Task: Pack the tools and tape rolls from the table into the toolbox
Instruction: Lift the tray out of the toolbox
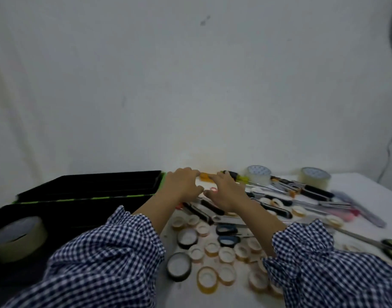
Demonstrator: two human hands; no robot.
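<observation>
Hands lay palms down at the far edge of the table (355, 178), left hand (183, 185) and right hand (226, 192) meeting at a small orange thing (205, 176); whether either gripped it I could not tell. It looked light and hard, best pinched by its sides, though blur hid its shape. The toolbox (90, 192) stood open just left

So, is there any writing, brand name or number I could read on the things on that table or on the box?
No text here can be read.
Left clear tape roll and right clear tape roll: patterned print on the cores, too blurred to read.
Toolbox: no label shows.
Tool handles: no legible marks.
</observation>
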